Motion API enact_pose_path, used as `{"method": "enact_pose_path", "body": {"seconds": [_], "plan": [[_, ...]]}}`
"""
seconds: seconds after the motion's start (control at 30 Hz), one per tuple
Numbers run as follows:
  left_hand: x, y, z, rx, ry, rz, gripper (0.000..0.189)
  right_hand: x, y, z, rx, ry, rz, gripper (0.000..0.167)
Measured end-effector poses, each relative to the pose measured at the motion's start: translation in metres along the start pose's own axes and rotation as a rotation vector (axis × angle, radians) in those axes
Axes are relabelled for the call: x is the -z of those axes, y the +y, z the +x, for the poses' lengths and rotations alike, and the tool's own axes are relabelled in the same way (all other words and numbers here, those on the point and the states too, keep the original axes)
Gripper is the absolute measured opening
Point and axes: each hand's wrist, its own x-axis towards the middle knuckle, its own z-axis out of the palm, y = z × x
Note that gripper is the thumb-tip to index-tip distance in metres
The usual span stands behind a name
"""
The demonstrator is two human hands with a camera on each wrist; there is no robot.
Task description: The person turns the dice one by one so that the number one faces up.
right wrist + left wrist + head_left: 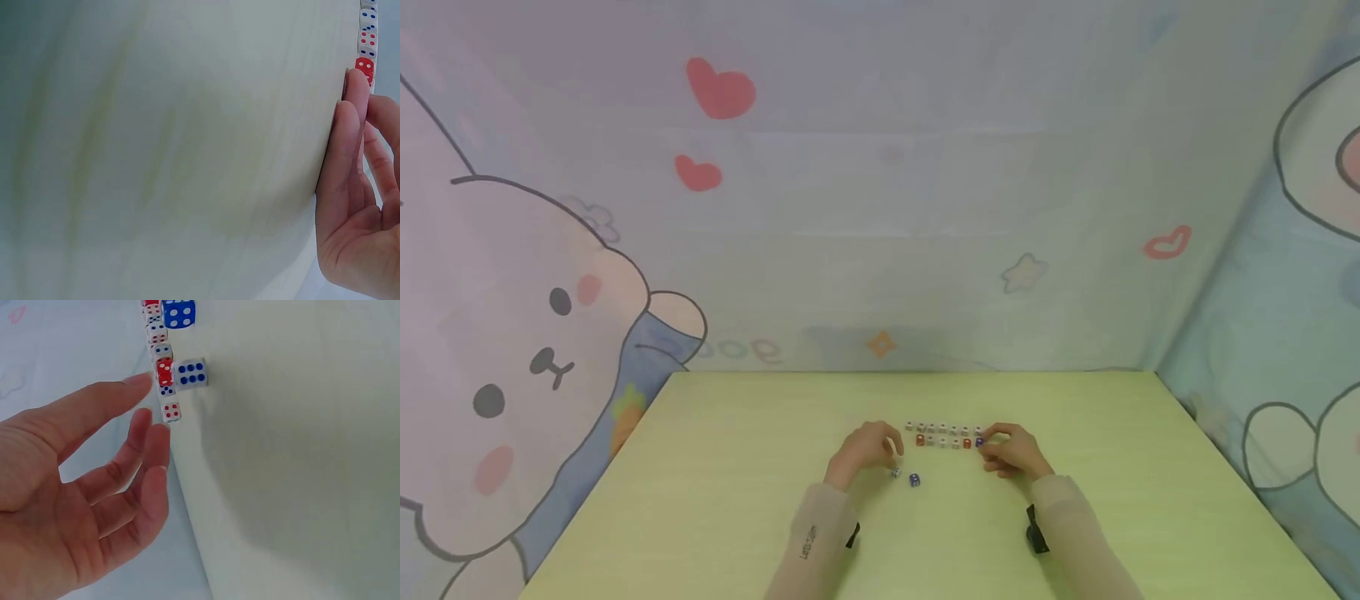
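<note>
My left hand hovers left of the dice, thumb and fingertips apart, holding nothing. Close by its fingertips lies a white die with blue pips. To the right of that die sits a loose blue die. At the right end of the front row, my right hand pinches another blue die between thumb and index finger. In the right wrist view the fingers hide that die, and a red die shows just past the fingertips.
Behind runs a row of several white dice. The front row has a red die at its left end and white dice in the middle. Everything lies on a pale yellow-green table, with a printed cloth hanging behind it.
</note>
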Motion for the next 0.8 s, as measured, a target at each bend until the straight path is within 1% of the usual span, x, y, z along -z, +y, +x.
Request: {"method": "enact_pose_path", "body": {"seconds": [0.1, 0.23, 0.33, 0.53, 0.8], "plan": [[-0.005, -0.002, -0.004, 0.021, -0.005, 0.013, 0.020, 0.001, 0.000, 0.000, -0.007, -0.002, 0.001, 0.025], [-0.011, -0.006, -0.007, 0.040, 0.015, 0.036, 0.022, 0.001, -0.001, -0.001, -0.013, -0.004, 0.004, 0.024], [-0.013, -0.008, -0.008, 0.037, 0.032, 0.031, 0.021, 0.001, -0.002, -0.001, -0.015, -0.006, 0.007, 0.024], [-0.015, -0.011, -0.007, 0.020, 0.033, 0.007, 0.014, 0.000, -0.002, -0.001, -0.008, -0.009, -0.006, 0.025], [-0.017, -0.011, -0.004, 0.015, 0.060, -0.034, 0.015, 0.000, -0.001, 0.000, -0.003, -0.002, 0.000, 0.023]]}}
